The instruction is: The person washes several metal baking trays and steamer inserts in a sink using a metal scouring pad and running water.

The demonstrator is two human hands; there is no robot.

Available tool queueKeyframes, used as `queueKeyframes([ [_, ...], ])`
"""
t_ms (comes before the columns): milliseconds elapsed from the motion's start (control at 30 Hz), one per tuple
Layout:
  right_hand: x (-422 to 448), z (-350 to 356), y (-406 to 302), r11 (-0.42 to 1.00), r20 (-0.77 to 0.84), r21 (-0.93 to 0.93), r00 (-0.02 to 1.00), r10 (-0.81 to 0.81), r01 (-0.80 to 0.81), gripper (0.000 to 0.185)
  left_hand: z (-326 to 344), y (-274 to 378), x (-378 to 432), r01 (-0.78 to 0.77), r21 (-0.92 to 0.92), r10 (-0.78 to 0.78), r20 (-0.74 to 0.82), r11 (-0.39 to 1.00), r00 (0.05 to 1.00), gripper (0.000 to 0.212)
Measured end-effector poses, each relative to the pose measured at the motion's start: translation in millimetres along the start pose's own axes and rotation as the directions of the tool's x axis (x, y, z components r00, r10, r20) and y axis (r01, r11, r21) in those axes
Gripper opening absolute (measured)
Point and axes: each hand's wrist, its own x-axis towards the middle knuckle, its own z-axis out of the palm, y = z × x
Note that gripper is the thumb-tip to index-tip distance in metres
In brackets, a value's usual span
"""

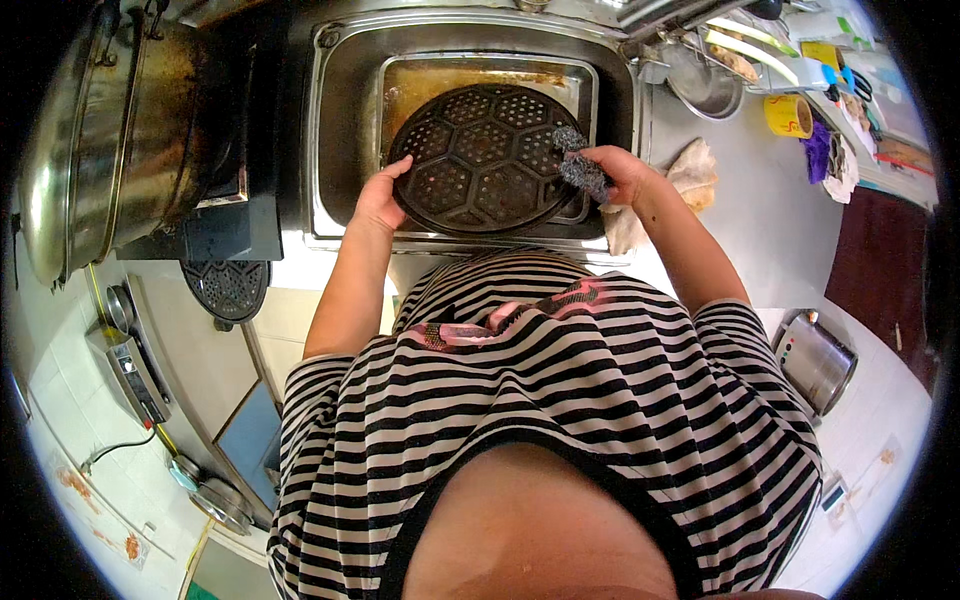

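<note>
A round black perforated plate [484,142] with a raised hexagon pattern is held over the stainless steel sink [349,120]. My left hand [381,196] grips its left edge, thumb on top. My right hand [622,174] holds a dark steel-wool scrubber [583,174] against the plate's right rim. Beneath the plate, inside the sink, lies a rectangular metal tray [450,69] with brownish stains. The fingers under the plate are hidden.
Left of the sink stands a large steel pot [105,142]. A second perforated black plate [229,289] shows below it. On the right counter are a crumpled cloth [691,176], a metal strainer [705,86] and a yellow tape roll [787,115].
</note>
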Motion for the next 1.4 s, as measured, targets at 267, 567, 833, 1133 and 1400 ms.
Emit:
queueKeyframes([
  [267, -75, -43, -45, 0.563, -0.325, -0.712, 0.514, -0.794, 0.42, 0.041, 38, -12, -39, -0.343, 0.032, 0.344, -0.137, 0.939, 0.929, 0.033],
  [567, -45, -53, -86, 0.085, 0.043, -0.927, 0.328, -0.944, 0.366, 0.043, 35, -22, -28, -0.328, -0.044, 0.32, -0.122, 0.944, 0.939, 0.04],
  [833, -59, 17, -39, -0.28, 0.353, -0.845, 0.082, -0.932, 0.456, 0.041, 49, -33, -32, -0.305, -0.14, 0.284, -0.151, 0.942, 0.947, 0.048],
  [1133, 86, 67, 13, -0.078, 0.269, -0.878, 0.353, -0.896, 0.471, 0.036, 78, -48, -48, -0.354, -0.106, 0.333, -0.174, 0.929, 0.927, 0.057],
  [1400, 47, 168, 12, -0.387, 0.736, -0.429, 0.067, -0.674, 0.816, 0.041, 51, -65, -27, -0.481, 0.093, 0.488, -0.08, 0.872, 0.869, 0.053],
])
